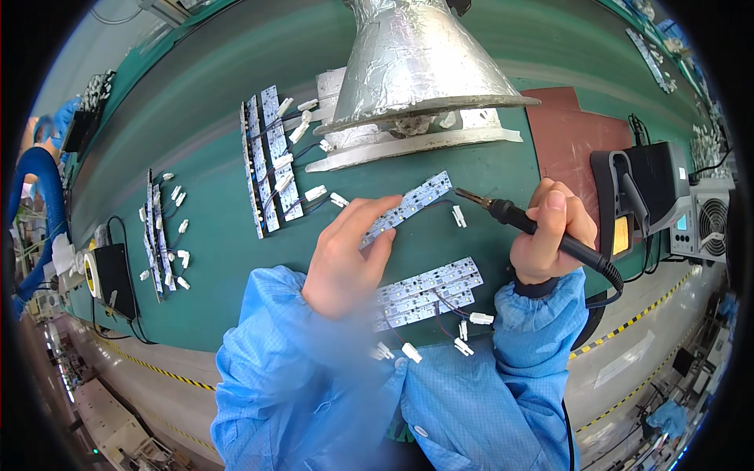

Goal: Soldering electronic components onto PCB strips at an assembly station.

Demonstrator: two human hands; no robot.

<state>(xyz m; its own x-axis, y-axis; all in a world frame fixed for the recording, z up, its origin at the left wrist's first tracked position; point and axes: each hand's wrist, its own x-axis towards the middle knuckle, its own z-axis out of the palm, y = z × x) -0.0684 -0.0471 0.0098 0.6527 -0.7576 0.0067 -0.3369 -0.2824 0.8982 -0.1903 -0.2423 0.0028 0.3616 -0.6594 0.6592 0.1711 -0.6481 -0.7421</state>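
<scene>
My left hand [339, 255] steadies a narrow LED circuit board [426, 192] on the green bench, thumb on its near edge and fingers along its far edge. A dark wire with a white connector [459, 216] trails from the board's right end. In my right hand [554, 228] is a soldering iron [509, 212], gripped by its black handle. Its metal tip points left, close to the board's right end; whether they touch I cannot tell. Nearer to me, several similar boards [432, 286] lie overlapped, with wires and white connectors hanging toward my blue sleeves.
A foil-covered fume hood [416, 63] stands over the far middle. More wired boards [271, 157] lie behind my left hand, others [157, 235] farther left beside a black box [110, 275]. At right are an iron stand [628, 184] with yellow sponge [622, 234] and a reddish mat [561, 129].
</scene>
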